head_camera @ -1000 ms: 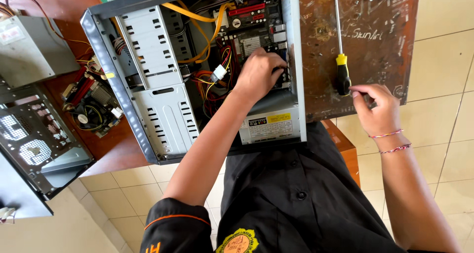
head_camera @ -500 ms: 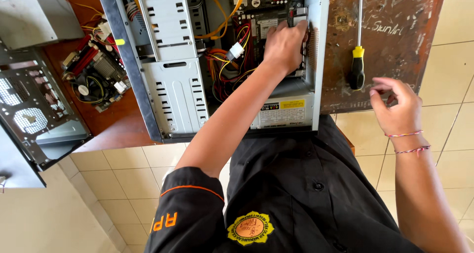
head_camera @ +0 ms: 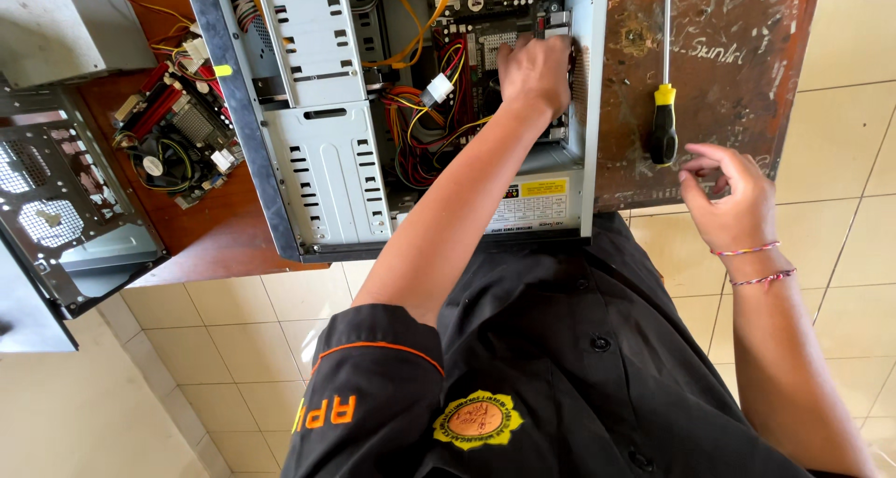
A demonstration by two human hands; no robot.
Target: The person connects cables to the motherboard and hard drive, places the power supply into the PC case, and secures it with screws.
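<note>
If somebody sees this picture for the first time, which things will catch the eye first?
The open computer case lies in the middle of the table, full of red and yellow wires, and the left hand reaches inside it. To the right, a screwdriver with a yellow and black handle lies on the worn table, just beside the right hand. A loose circuit board with a fan lies at left.

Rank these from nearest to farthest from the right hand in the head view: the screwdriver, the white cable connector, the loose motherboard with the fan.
From the right hand:
1. Screwdriver, just left of the fingers, on the scratched desk.
2. White cable connector, inside the open computer case.
3. Loose motherboard, far left on the desk.
</note>
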